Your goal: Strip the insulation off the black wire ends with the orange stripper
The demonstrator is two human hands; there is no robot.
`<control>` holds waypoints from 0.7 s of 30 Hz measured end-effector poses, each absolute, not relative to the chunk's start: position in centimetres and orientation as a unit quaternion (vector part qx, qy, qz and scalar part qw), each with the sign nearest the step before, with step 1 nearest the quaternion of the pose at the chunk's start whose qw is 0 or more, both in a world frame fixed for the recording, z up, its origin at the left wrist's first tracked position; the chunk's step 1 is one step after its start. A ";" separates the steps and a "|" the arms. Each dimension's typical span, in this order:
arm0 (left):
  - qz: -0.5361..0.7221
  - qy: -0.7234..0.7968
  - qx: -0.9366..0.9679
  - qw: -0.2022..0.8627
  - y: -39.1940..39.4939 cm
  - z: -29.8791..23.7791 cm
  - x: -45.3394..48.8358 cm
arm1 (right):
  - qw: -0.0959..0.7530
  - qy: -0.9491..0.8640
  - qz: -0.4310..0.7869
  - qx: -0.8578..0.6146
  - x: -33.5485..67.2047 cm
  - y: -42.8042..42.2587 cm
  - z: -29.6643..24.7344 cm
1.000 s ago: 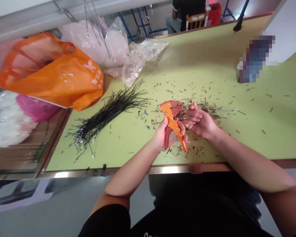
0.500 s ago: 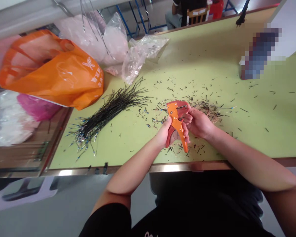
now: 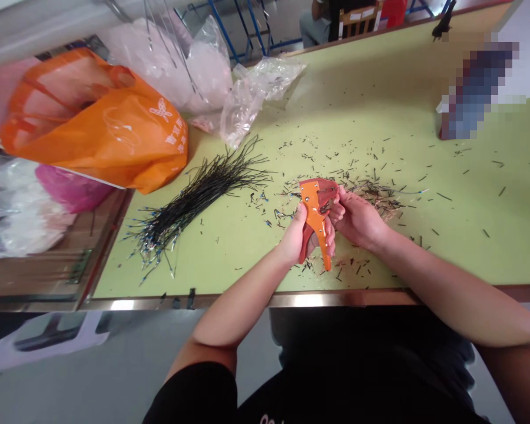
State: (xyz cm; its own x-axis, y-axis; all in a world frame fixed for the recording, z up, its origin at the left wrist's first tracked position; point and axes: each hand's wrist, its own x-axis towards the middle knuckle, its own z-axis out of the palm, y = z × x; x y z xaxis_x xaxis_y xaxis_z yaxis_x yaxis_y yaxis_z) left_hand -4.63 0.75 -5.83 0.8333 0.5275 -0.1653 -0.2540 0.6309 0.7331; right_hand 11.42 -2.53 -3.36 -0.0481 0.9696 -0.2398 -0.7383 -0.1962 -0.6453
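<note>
Left hand (image 3: 297, 238) closed round the handles of an orange wire stripper (image 3: 314, 206), above the table (image 3: 446, 259); tool looks light and rigid, best held by the handles. Right hand (image 3: 357, 221) curled against its head, pinch unclear. Limp black wires (image 3: 194, 203) lie left; cut scraps (image 3: 375, 197) lie beyond.

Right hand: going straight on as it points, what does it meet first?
The right hand would likely first meet the orange-and-red wire stripper, held in the left hand; depth is unclear.

A wire workshop

Long green workbench (image 3: 362, 106) with a wire stripper (image 3: 313, 215), bundled wires (image 3: 189, 203), many cut scraps (image 3: 375, 197).
</note>
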 end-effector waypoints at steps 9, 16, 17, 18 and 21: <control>0.215 0.202 0.362 0.884 0.6 -5.6 -4.6 | 0.605 -0.177 0.702 -0.332 11.3 -2.5 -4.0; 0.245 0.224 0.389 0.859 0.3 -5.4 -3.9 | 0.613 -0.170 0.694 -0.337 10.9 -2.6 -4.1; 0.251 0.226 0.385 0.859 0.2 -5.5 -3.8 | 0.616 -0.165 0.693 -0.336 10.9 -2.6 -4.1; 0.256 0.228 0.378 0.860 0.2 -5.6 -3.7 | 0.618 -0.160 0.694 -0.334 10.8 -2.6 -4.2; 0.271 0.238 0.360 0.860 0.3 -5.7 -3.5 | 0.624 -0.151 0.692 -0.330 11.0 -2.3 -4.3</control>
